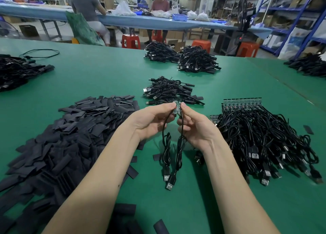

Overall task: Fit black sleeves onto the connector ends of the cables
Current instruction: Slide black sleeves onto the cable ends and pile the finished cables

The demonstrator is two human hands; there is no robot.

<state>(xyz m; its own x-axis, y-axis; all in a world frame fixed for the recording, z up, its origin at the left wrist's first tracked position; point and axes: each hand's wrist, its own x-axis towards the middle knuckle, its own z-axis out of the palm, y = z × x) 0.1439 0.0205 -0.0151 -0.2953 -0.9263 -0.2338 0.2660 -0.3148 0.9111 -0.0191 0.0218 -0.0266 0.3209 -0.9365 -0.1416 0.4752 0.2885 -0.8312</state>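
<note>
Two cables held above the green table (105,78), between the sleeve pile (70,136) and the pile of unsleeved cables (264,136). Left hand (153,120) pinches the left cable (166,142) at its board end; right hand (195,126) pinches the right cable (180,145) likewise. Board ends point up and away, touching side by side; long axes near vertical; USB plugs hang toward the camera. Fingers cover most of both boards; detail unreadable.
</note>
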